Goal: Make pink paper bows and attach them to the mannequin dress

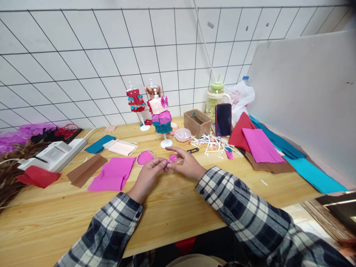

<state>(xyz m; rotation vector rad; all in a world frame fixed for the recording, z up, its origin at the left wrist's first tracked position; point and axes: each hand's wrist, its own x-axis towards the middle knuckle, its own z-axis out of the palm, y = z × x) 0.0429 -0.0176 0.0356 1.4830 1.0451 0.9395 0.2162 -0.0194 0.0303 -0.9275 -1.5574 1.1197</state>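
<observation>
I saw L hand & R hand pinching pink pleated piece; prob. shaping step; next move needed steady pinch, approx. mid-piece.

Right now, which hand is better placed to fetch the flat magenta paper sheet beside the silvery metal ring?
Probably the left hand: it is nearer the magenta paper sheet, while the right hand is farther off. Both hands are at the small pink paper bow.
</observation>
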